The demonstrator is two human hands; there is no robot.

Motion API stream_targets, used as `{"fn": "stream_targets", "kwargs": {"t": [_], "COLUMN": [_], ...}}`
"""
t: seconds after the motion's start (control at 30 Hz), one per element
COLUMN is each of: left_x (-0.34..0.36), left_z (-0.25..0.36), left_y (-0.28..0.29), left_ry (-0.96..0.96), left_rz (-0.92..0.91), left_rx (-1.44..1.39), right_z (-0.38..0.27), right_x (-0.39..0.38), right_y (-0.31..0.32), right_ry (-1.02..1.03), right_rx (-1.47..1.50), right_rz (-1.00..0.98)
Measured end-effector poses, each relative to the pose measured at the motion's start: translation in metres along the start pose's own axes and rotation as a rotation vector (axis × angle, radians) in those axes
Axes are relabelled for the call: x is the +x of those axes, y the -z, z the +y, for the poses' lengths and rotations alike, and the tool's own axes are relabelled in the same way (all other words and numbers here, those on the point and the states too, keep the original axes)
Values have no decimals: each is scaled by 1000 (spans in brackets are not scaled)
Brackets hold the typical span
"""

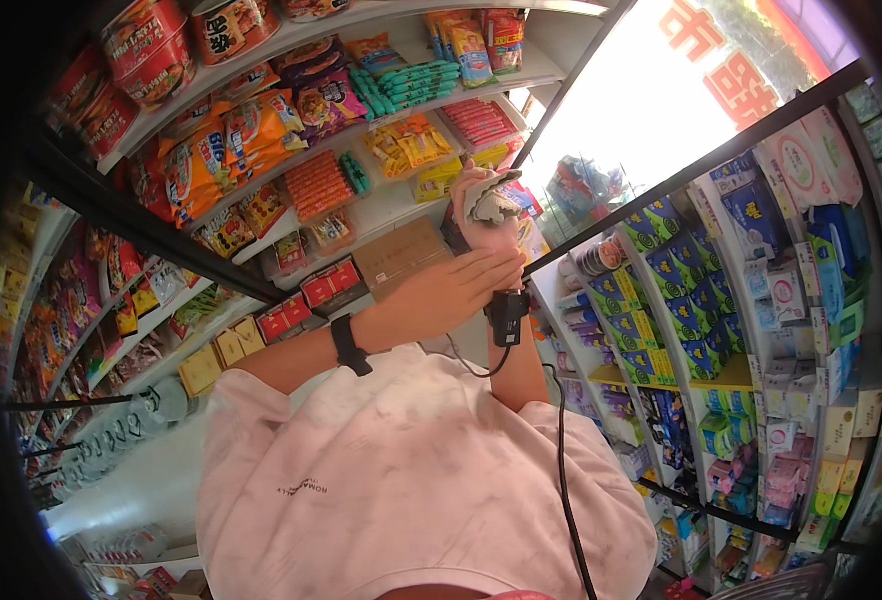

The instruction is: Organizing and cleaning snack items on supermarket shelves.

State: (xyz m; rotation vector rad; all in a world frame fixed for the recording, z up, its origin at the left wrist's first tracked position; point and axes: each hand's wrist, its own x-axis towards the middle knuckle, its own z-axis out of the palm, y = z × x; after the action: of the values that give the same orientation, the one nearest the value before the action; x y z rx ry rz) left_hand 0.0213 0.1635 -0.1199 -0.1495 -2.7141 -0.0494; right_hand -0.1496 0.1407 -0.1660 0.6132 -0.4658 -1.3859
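Head view looks down over a pink shirt (411, 480) in a narrow shop aisle, with snack shelves (261, 150) curving along the left and shelves of boxed goods (761, 300) along the right. Both forearms rise from the lower edge and meet near the middle of the picture. The right hand (483, 208) is raised highest and is clenched around a crumpled grey cloth (496, 197), which bulges out above its fingers; the cloth is held in the air, in front of the lower snack shelf and a brown cardboard box (401, 255) that sits there, and it touches no shelf as far as can be seen. The left hand (456, 288) lies flat and released, fingers straight and together, its palm resting across the right wrist just below the cloth; it grasps nothing. A small black device (507, 316) is strapped at the right wrist with a dark cable (564, 470) trailing down over the shirt, and a black band (349, 344) circles the left wrist. Judging by this, the cloth is already gathered up and firmly in hand, but no wiping contact with any shelf or packet shows, so whatever work the cloth is meant for appears not yet begun on the goods around it.
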Motion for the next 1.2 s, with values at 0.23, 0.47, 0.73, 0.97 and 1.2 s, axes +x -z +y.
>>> {"fn": "stream_targets", "kwargs": {"t": [0.23,0.47,0.73,0.97,1.2], "left_x": [-18,-46,-104,-133,-145], "left_z": [5,12,-11,-49,-68], "left_y": [23,31,79,61,34], "left_ry": [16,130,382,1013,1092], "left_rz": [-12,2,114,938,871], "left_rx": [103,21,-548,-1161,-1416], "right_z": [42,79,93,111,145], "right_x": [5,16,14,7,-20], "right_y": [-2,12,35,66,62], "right_ry": [-6,-46,354,647,396], "right_rx": [-2,14,-1046,-2351,-2731], "right_rz": [32,147,113,55,-59]}}
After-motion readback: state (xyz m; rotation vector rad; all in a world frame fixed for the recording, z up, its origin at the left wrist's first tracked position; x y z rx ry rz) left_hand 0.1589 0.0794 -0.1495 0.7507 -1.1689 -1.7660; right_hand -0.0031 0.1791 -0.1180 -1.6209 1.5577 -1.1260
